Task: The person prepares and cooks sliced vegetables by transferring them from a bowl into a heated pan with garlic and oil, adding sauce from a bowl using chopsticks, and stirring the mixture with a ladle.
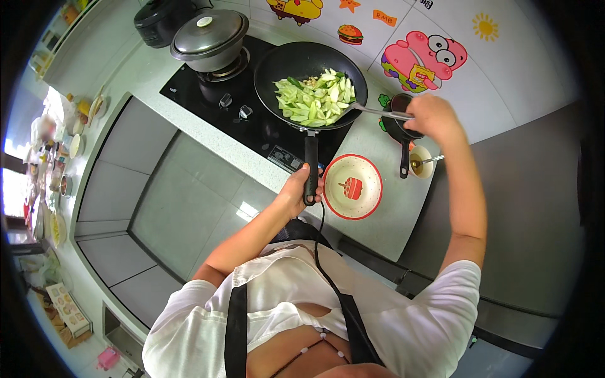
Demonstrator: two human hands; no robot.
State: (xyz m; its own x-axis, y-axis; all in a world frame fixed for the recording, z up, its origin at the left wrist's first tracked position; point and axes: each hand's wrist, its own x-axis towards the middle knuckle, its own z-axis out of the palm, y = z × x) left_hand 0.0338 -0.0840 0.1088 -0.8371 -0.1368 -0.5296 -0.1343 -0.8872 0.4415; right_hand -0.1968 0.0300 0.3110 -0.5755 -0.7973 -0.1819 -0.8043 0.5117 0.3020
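Observation:
A black frying pan (268, 69) sits on the right side of the cooktop, with sliced pale green vegetable pieces (309, 101) heaped in it. My left hand (300, 189) is wrapped round the pan's black handle. In my right hand (435, 118) is the shaft of a metal spatula (381, 113), whose blade dips into the pieces at the pan's right edge. Just right of the pan handle, an empty cream bowl with a red rim (334, 200) rests on the counter. Under my right hand stands a small black pot (394, 130), partly hidden by it.
A lidded grey pot (211, 39) occupies the left burner of the black cooktop (195, 94). Behind it is a black appliance (157, 22). A small cup (423, 167) holding a spoon stands at the counter's right edge. Along the far left, dishes crowd another counter.

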